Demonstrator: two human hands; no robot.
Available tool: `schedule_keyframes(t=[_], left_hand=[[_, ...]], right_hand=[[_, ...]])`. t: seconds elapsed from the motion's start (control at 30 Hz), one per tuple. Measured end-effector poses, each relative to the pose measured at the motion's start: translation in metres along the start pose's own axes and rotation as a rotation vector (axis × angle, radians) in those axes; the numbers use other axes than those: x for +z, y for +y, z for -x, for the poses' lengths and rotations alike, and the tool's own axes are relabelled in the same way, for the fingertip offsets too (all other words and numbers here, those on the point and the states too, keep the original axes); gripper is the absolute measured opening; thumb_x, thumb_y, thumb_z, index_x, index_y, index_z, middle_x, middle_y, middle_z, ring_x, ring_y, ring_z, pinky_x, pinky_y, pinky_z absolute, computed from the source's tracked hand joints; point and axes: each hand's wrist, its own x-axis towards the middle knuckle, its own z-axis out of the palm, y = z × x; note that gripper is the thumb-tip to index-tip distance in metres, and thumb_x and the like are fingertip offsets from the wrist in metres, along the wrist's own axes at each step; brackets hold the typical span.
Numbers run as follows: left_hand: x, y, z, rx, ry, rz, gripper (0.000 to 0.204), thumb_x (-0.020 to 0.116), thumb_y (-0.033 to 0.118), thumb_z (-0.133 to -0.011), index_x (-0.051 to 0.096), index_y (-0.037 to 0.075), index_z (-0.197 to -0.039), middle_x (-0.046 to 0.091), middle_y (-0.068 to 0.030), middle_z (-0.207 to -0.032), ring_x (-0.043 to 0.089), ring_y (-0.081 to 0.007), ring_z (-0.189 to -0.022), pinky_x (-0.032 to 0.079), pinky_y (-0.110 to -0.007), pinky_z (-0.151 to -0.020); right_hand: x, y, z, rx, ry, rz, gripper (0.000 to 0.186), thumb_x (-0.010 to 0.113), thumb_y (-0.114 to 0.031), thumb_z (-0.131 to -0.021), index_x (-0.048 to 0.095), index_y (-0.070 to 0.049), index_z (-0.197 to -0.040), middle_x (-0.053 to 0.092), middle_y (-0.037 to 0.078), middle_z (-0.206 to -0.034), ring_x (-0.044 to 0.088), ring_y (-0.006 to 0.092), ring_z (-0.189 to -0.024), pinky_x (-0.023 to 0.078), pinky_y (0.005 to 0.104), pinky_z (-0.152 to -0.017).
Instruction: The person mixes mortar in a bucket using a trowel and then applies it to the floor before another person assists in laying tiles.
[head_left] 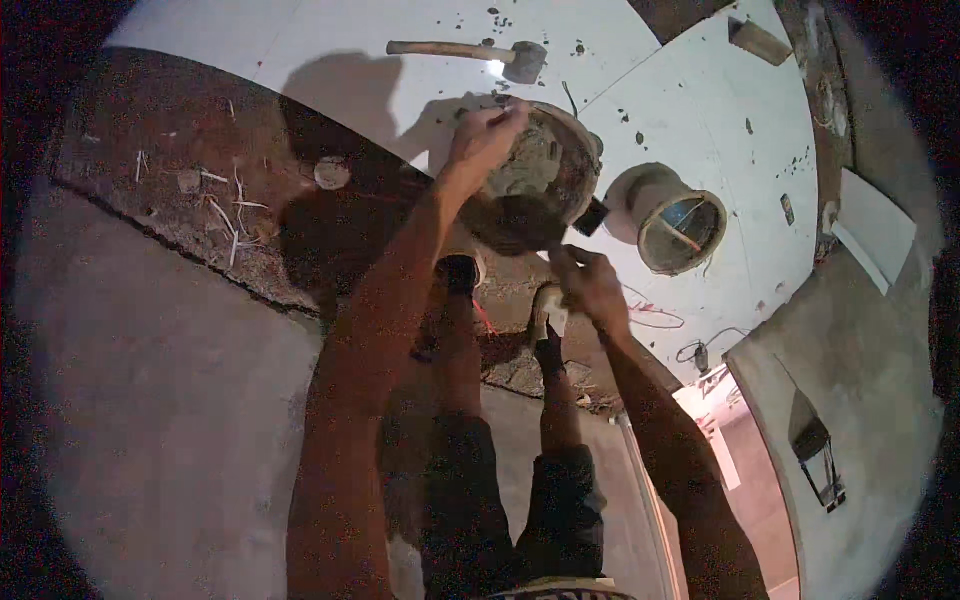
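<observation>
Gripping the bucket (pixel 583 133) by its rim, the left hand (pixel 484 140) is the nearer; the round mouth lies just right of its fingers. The right hand (pixel 597 288), below the bucket, seems curled; what it holds, I cannot tell.

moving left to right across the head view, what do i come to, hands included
Pale round disc → left hand → right hand → smaller bucket → white sheet
</observation>
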Motion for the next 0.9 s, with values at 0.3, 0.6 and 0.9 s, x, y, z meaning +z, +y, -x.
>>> schedule_keyframes(t=[0.3, 0.6, 0.9], left_hand=[[0.013, 0.009, 0.005, 0.015, -0.051, 0.129, 0.043, 0.064, 0.043, -0.083, 0.068, 0.002, -0.098, 0.063, -0.0021, -0.077, 0.053, -0.0102, -0.072, 0.045, -0.029, -0.068], [0.014, 0.012, -0.006, 0.235, -0.198, -0.223, 0.043, 0.058, 0.048, -0.085, 0.070, 0.010, -0.100, 0.069, -0.0072, -0.086, 0.064, -0.0180, -0.079, 0.050, -0.035, -0.072], [0.003, 0.008, -0.005, 0.052, -0.187, 0.005, 0.041, 0.063, 0.045, -0.083, 0.070, 0.008, -0.097, 0.069, -0.0059, -0.084, 0.060, -0.0136, -0.076, 0.049, -0.034, -0.071]], right_hand=[[0.001, 0.031, -0.075, -0.789, 0.307, 0.793, 0.031, 0.062, -0.021, -0.077, 0.055, -0.007, -0.104, 0.064, 0.022, -0.083, 0.063, 0.0394, -0.074, 0.051, 0.0463, -0.064], [0.054, 0.051, -0.101, -0.430, 0.052, -0.423, 0.038, 0.063, -0.015, -0.080, 0.054, -0.003, -0.115, 0.061, 0.017, -0.088, 0.058, 0.0257, -0.069, 0.046, 0.0343, -0.061], [0.074, 0.029, -0.067, -0.676, 0.123, -0.176, 0.041, 0.062, -0.015, -0.085, 0.048, 0.005, -0.117, 0.058, 0.010, -0.081, 0.052, 0.0137, -0.056, 0.043, 0.0273, -0.049]])
